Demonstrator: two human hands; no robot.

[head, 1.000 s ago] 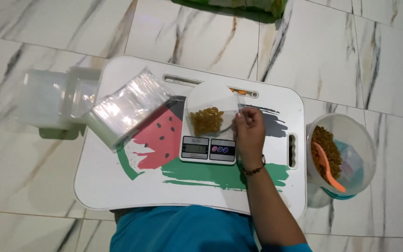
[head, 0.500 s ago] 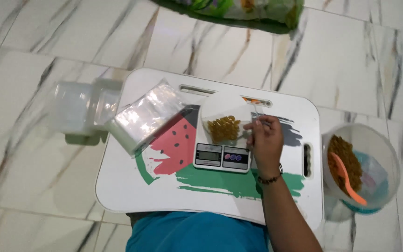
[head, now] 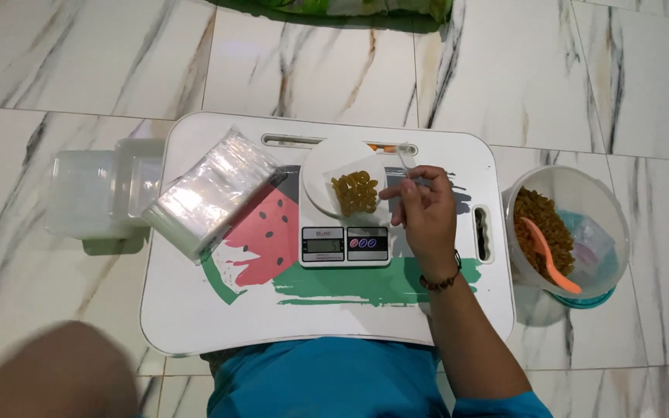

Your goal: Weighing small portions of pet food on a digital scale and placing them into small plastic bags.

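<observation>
A person's right hand (head: 425, 210) pinches a small clear spoon (head: 403, 159) beside raisins (head: 355, 192) heaped on a kitchen scale (head: 344, 203), apparently mid-weighing; topping up would mean reaching the tub (head: 568, 232). The blurred left hand (head: 48, 371): grip unclear.

Head camera looks steeply down, fairly near, over the lap tray (head: 195, 310).

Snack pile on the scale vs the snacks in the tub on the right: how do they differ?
The pile on the scale is small, lying on a clear bag atop the white round platform; the snacks in the tub are a much larger heap inside a clear round bucket on the floor. An orange scoop rests in the tub's heap; the right hand holds a thin spoon-like tool beside the scale pile. Both look like the same golden-brown pieces.
</observation>
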